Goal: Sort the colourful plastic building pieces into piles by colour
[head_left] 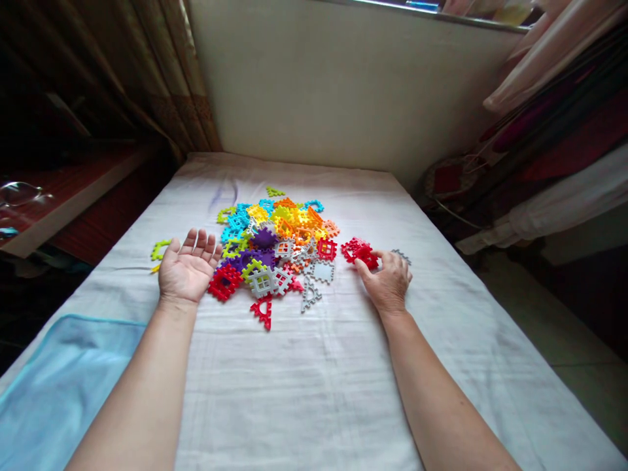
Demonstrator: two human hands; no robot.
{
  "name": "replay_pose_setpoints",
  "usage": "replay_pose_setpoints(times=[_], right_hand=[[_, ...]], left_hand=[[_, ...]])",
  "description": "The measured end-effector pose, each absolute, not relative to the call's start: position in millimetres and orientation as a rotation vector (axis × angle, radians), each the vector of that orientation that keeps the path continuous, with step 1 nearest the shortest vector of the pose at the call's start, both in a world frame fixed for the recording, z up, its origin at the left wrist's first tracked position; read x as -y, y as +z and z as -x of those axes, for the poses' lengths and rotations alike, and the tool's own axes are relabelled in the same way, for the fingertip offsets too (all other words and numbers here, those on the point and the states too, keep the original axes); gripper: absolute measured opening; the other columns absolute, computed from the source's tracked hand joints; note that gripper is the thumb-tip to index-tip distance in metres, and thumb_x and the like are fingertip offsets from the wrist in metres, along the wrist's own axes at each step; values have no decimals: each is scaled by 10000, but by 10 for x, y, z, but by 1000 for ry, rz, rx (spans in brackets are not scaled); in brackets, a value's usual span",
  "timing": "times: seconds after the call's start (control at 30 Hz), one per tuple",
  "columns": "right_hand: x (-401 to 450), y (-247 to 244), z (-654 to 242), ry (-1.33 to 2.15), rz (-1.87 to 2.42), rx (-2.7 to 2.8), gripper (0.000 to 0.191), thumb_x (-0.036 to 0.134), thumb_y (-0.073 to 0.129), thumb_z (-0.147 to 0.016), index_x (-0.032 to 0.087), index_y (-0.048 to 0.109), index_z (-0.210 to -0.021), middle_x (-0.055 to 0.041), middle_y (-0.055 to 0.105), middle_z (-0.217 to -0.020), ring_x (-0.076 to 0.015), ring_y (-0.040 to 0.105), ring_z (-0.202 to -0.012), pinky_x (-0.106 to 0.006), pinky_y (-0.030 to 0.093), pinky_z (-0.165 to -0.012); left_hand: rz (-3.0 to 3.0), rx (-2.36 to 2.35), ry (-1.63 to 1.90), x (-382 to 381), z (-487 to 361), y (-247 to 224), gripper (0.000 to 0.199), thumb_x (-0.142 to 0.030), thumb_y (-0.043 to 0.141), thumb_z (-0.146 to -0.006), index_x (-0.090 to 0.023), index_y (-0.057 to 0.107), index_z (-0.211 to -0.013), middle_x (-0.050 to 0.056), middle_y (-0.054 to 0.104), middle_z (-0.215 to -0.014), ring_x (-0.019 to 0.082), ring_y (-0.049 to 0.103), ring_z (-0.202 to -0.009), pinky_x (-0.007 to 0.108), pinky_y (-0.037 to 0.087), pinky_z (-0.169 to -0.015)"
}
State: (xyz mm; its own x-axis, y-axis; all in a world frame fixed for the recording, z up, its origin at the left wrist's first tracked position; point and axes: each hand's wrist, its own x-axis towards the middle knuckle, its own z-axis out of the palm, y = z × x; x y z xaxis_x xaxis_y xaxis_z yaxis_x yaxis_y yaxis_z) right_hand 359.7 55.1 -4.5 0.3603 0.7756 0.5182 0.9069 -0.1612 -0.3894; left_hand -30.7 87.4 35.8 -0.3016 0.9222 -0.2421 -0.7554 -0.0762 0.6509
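Note:
A pile of colourful plastic interlocking pieces (282, 229) lies on the white sheet (294, 379). To its left, my left hand (190, 267) rests palm up with its fingers apart and nothing in it. My right hand (387, 278) is palm down at the right of the pile, its thumb and fingers closed on a red piece (364, 254). A grey piece (403, 256) shows just behind that hand. By my left hand are a green piece (159, 250) and part of a yellow one. A red arched piece (263, 311) and a grey arched piece (311, 294) lie at the pile's near edge.
A light blue cloth (73, 386) covers the near left part of the sheet. Beyond the far edge stands a pale wall (333, 91). A brown curtain (161, 72) and a reddish wooden surface (98, 176) are at the left. Fabrics hang at the right.

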Motion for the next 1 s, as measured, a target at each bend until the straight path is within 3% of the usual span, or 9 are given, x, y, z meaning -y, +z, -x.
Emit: replay_pose_setpoints(times=[0.2, 0.37, 0.67, 1.0], right_hand=[[-539, -34, -3588, -256, 1953, 1464, 391, 533, 647, -797, 204, 685, -1004, -130, 661, -1063, -312, 532, -1016, -451, 394, -897], [-497, 47, -3494, -298, 1855, 1537, 276, 430, 628, -834, 216, 677, -1001, -119, 648, -1101, -308, 536, -1068, -468, 389, -949], [-175, 228, -2763, -135, 1253, 1962, 86, 289, 620, -903, 244, 692, -890, -39, 698, -960, -217, 597, -1007, -383, 396, -957], [164, 278, -2263, 180, 1059, 2373, 301, 398, 639, -891, 245, 688, -1146, -52, 687, -981, -221, 539, -933, -395, 360, -889]], left_hand=[[-259, -837, 1696, -872, 284, 382, 266, -390, 462, -929, -231, 672, -893, 38, 761, -969, 188, 721, -948, 362, 611, -823], [-260, -830, 1686, -871, 297, 373, 270, -403, 474, -933, -224, 671, -892, 36, 762, -956, 183, 726, -923, 356, 613, -811], [-224, -822, 1694, -851, 254, 415, 281, -385, 467, -939, -197, 671, -893, 41, 761, -929, 174, 723, -898, 355, 611, -806], [-226, -816, 1688, -849, 254, 414, 315, -382, 430, -951, -195, 676, -887, 46, 760, -921, 176, 717, -907, 351, 613, -788]])
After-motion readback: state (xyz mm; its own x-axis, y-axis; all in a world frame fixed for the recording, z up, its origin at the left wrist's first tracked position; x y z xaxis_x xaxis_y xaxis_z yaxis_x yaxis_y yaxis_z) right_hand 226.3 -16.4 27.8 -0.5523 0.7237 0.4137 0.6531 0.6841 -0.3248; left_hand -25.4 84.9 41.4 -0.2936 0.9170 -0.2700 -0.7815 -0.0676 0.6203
